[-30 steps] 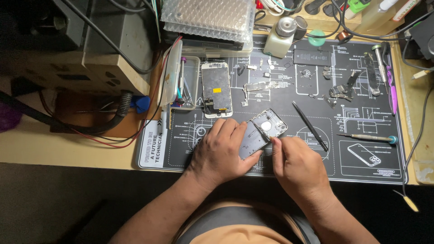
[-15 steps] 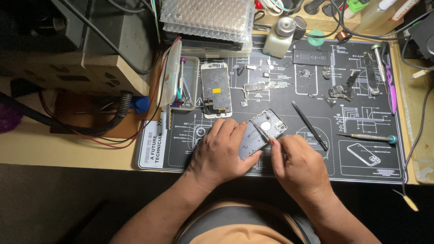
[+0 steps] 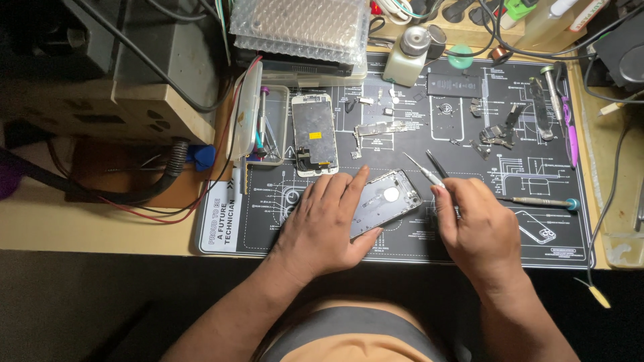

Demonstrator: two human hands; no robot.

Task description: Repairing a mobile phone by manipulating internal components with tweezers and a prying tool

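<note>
This is a phone repair bench in a small workshop: a black repair mat (image 3: 402, 248) printed with diagrams covers the desk, loose phone parts (image 3: 500, 131) lie scattered on it, a detached screen (image 3: 314, 134) sits beside a parts tray (image 3: 268, 127), and screwdrivers (image 3: 540, 201) and cables (image 3: 134, 198) crowd the edges

1. I see the mat (image 3: 268, 234) on the table (image 3: 100, 221), with the phone shell (image 3: 386, 201) on it.
2. The screen (image 3: 314, 134) lies behind the shell; the tray (image 3: 272, 127) sits left of the screen.
3. The screwdriver (image 3: 540, 201) lies right of my hands.
4. The battery (image 3: 454, 84) lies far behind.
</note>
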